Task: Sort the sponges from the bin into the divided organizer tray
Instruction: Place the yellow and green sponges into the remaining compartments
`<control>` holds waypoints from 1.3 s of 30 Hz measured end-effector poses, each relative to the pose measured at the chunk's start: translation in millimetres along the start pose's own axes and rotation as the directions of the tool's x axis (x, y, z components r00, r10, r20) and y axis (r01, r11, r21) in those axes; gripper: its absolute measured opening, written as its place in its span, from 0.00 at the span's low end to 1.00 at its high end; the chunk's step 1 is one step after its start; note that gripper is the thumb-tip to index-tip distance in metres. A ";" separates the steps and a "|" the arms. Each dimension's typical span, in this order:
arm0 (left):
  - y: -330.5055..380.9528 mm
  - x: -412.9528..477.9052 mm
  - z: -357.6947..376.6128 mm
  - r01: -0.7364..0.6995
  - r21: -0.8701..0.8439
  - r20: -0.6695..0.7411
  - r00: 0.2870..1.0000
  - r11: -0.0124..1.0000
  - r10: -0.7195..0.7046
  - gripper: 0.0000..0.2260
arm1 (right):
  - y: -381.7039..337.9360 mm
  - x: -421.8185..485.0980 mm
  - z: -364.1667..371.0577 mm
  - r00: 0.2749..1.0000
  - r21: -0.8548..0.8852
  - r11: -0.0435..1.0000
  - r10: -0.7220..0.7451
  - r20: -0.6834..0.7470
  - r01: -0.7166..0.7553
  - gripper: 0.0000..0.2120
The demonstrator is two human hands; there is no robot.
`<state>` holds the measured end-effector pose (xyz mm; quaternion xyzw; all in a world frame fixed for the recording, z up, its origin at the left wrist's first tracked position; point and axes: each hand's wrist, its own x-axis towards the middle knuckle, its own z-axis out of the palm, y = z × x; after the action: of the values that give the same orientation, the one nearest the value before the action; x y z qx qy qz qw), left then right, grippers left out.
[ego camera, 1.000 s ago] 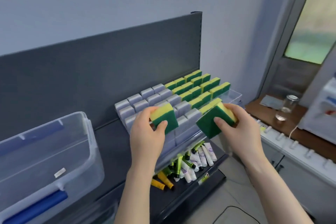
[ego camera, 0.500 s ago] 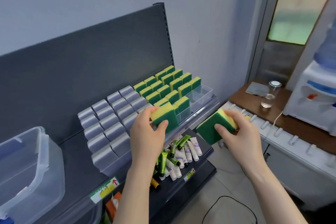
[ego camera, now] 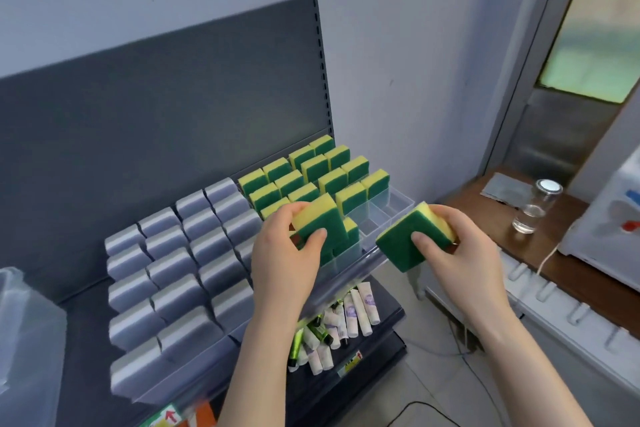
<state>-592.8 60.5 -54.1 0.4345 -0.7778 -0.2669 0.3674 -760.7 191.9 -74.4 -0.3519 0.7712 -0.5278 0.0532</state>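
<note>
**Hands.** The left hand (ego camera: pixel 284 253) is curled round a green-and-yellow sponge (ego camera: pixel 323 218), with the thumb on the green face and the fingers over the yellow edge. The sponge is held upright just above the front of the green block in the organizer tray (ego camera: pixel 401 198). The right hand (ego camera: pixel 462 253) is closed on a second sponge (ego camera: pixel 407 241). This one is tilted, green face toward the camera, and held beyond the tray's front right corner, clear of it.

**Surroundings.** The bin (ego camera: pixel 20 322) is glimpsed at the near left edge; its contents cannot be made out. Past the hands, grey sponges (ego camera: pixel 180 253) fill the left compartments and seated green sponges (ego camera: pixel 311 170) fill the far right rows. The clear compartments (ego camera: pixel 379 215) by the right corner are judged unfilled.

**Recommended for the placing.**
- The left sponge should be lowered edge-on into the slot beneath it, its yellow side matched to its neighbours.
- The grip should be released only once the sponge is fully seated.
- The second sponge should be turned upright first — its present tilt would likely catch a compartment wall.
</note>
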 end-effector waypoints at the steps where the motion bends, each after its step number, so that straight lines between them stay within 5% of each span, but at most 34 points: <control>1: -1.7 6.3 3.6 0.002 0.010 -0.011 1.000 1.000 -0.002 0.16 | 0.4 9.3 3.7 1.000 0.008 1.000 -0.009 0.008 0.009 0.16; 22: 20.5 63.1 84.0 0.079 0.114 -0.009 0.997 0.990 -0.079 0.14 | 51.9 166.0 20.7 0.939 0.148 0.983 -0.149 0.310 0.107 0.17; 39: 23.8 76.1 118.9 0.078 0.359 0.154 0.978 0.930 -0.141 0.12 | 94.2 217.2 30.0 0.740 0.144 0.969 -0.247 0.625 0.202 0.19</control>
<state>-726.6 17.0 -80.7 0.5104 -0.8169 -0.1816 0.1977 -955.1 56.9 -104.8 -0.5984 0.6409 -0.4045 0.2598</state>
